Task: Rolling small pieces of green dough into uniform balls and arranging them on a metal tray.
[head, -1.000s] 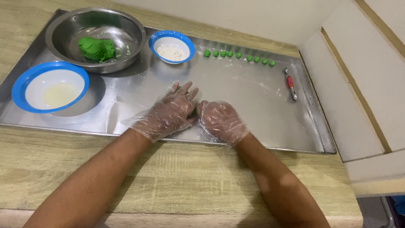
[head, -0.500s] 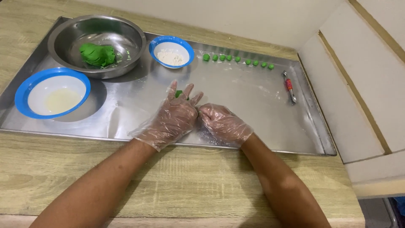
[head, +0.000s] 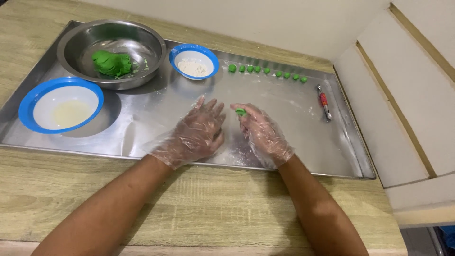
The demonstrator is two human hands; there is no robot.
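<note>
1. Hands have parted since a second ago: the gloved left hand (head: 196, 135) now lies open and flat on the long steel tray (head: 284, 156).
2. The gloved right hand (head: 264, 133) pinches a small green dough piece (head: 241, 112) at its fingertips, lifted above the tray, so rolling between the palms looks finished.
3. Eight small green dough balls (head: 267, 72) line the tray's far edge.

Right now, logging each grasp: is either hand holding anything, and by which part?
The right hand pinches a small green dough piece at its fingertips. The left hand holds nothing, lying open on the tray.
</note>
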